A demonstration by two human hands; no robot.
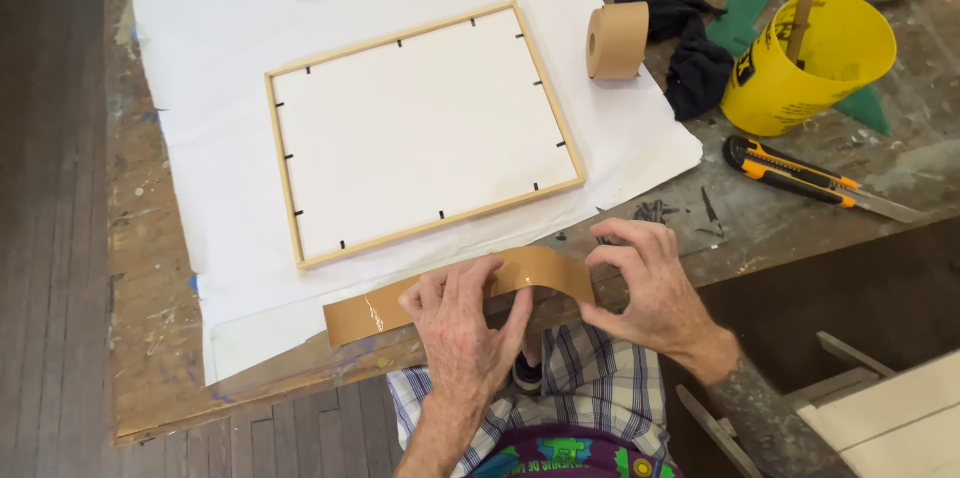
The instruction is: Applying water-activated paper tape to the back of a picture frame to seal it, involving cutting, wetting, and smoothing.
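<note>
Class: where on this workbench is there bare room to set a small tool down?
Free: the white paper left of the wooden frame, and bare bench below the utility knife. Crowded: around the yellow bucket, tape roll and black cloth.

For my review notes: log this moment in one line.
left hand: presses tape strip | right hand: bends strip end | frame: face-down on paper

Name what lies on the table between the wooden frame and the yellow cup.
In the head view, a roll of brown tape and a black cloth lie between the wooden frame and the yellow cup.
</note>
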